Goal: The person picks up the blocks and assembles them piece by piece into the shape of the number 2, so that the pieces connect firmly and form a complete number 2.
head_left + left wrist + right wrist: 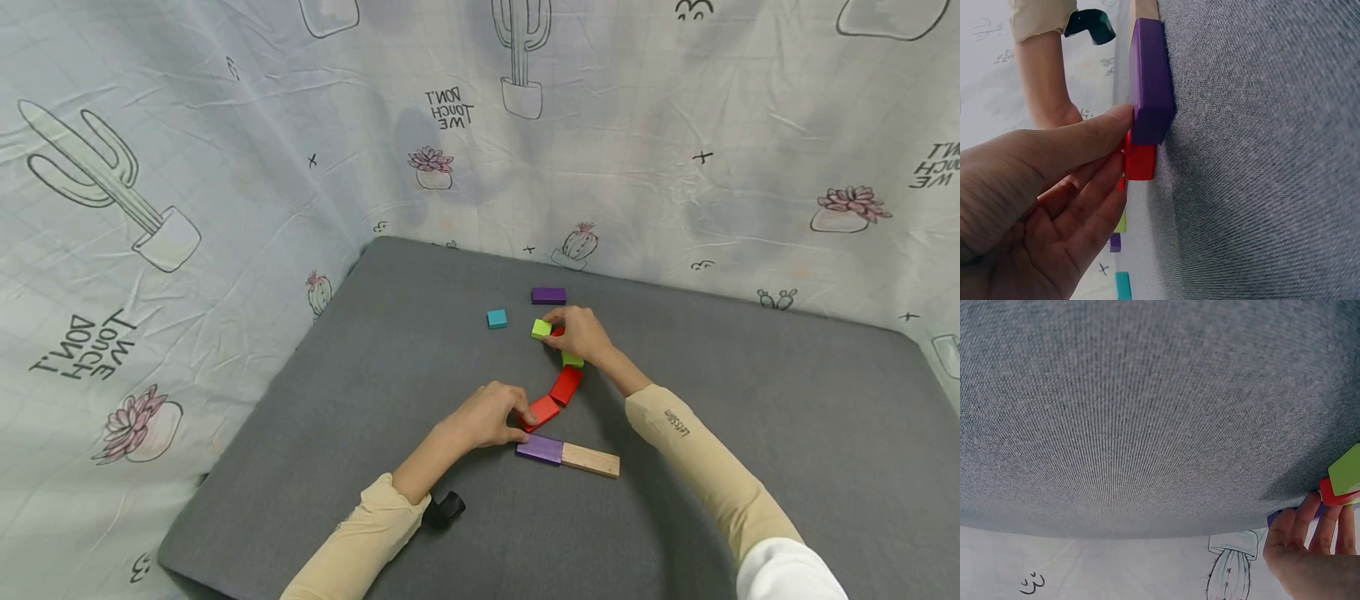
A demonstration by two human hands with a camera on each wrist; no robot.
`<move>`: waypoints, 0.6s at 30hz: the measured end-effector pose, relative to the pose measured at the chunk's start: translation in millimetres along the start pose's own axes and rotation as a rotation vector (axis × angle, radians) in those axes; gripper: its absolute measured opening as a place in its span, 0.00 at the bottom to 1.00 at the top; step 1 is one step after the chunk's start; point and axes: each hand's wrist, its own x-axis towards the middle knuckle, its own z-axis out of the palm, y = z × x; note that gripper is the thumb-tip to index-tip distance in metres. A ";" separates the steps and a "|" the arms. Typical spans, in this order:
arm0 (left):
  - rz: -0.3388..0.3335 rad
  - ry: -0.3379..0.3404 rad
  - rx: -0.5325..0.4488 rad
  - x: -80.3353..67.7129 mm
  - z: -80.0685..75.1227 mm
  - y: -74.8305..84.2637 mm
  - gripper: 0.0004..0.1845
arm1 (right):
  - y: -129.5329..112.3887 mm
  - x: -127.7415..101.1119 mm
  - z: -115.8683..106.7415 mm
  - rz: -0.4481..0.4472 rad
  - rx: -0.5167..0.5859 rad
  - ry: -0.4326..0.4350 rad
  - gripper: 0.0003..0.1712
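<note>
My right hand (581, 335) pinches a small lime green block (541, 329) between thumb and index finger. Under that hand, a red block is partly covered, and another lime block (573, 359) shows just below it. Two red blocks (566, 385) continue the curved row toward my left hand (491, 417). The left thumb touches the end of a purple block (1150, 75), while its extended fingers rest by the nearest red block (1140, 164). A plain wooden block (591, 460) lies end to end with the purple one.
A turquoise block (497, 319) and a dark purple block (549, 296) lie farther back on the grey table (360, 367). A black band-like object (447, 510) shows by the left sleeve. A printed cloth (637, 167) hangs behind the table's edge.
</note>
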 end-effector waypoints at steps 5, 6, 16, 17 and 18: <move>-0.002 -0.006 0.000 0.2 -0.7 0.0 0.11 | 2.5 1.4 -7.8 -0.002 0.022 0.014 0.24; 0.001 -0.005 0.000 0.1 -0.9 -0.1 0.11 | 3.3 2.7 -10.5 0.001 0.028 0.029 0.24; 0.009 0.018 0.018 -1.5 -1.5 -0.5 0.11 | 23.6 32.7 -10.5 0.043 -0.011 0.043 0.31; 0.011 0.016 0.020 -1.4 -1.0 -0.3 0.11 | 25.5 35.6 -8.4 0.037 -0.019 0.028 0.32; 0.012 0.014 0.021 -1.3 -0.6 -0.1 0.11 | 27.1 38.2 -6.2 0.038 -0.028 0.015 0.31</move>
